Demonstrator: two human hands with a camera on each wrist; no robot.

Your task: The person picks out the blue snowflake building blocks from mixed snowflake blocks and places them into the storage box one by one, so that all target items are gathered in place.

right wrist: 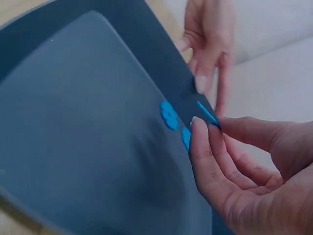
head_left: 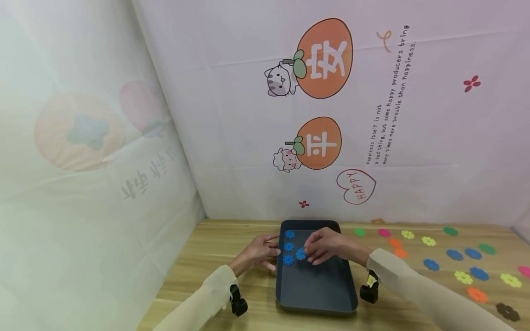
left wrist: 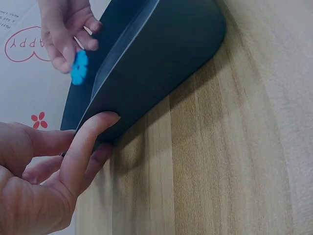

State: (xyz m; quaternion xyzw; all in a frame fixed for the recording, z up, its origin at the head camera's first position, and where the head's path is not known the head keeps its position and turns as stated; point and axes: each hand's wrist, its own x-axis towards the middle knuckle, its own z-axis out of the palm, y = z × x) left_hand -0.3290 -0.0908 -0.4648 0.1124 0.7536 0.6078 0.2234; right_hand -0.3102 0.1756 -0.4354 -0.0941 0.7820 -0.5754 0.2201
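A dark grey rectangular tray (head_left: 316, 289) lies on the wooden table. My left hand (head_left: 260, 252) holds the tray's left wall near the far end; the left wrist view shows a digit (left wrist: 90, 142) against the wall's outer face and others by the rim. Between thumb and fingers, my right hand (head_left: 327, 246) pinches a thin blue flower-shaped piece (left wrist: 79, 67), held above the tray floor and seen edge-on in the right wrist view. Along the tray's left side sit three more blue flower pieces (head_left: 288, 247) in a column; two show in the right wrist view, one partly hidden by fingers.
On the table right of the tray, flower pieces and round discs lie scattered, including a yellow flower (head_left: 463, 277), a blue piece (head_left: 431, 264), a green disc (head_left: 487, 248) and a brown flower (head_left: 507, 312). A printed cloth wall (head_left: 248, 138) rises behind the table.
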